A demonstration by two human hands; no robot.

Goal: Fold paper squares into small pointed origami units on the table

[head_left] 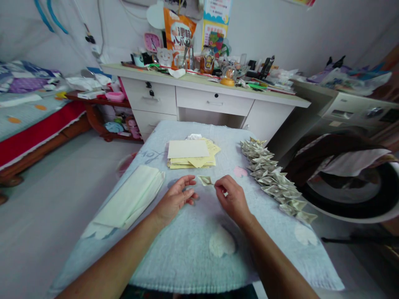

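Pinched in the fingers of my right hand [231, 197] is one end of a small folded paper piece [205, 180], pale and pointed. My left hand [178, 194] is just left of the piece, fingers apart and holding nothing. Beyond both hands lies a stack of yellow paper sheets [199, 162], with a white card [188, 148] on top. To the left is a bundle of pale green paper [131, 195]. Rows of similar folded paper pieces [268, 172] stand nested together along the right side of the cloth-covered table [183, 253].
A desk [215, 94] with drawers stands behind the table, loaded with jars, an orange snack bag [178, 35] and a pink clock [152, 42]. On the right, a washing machine [352, 112] has its round door open with clothes hanging out. A bed [34, 124] is at the left.
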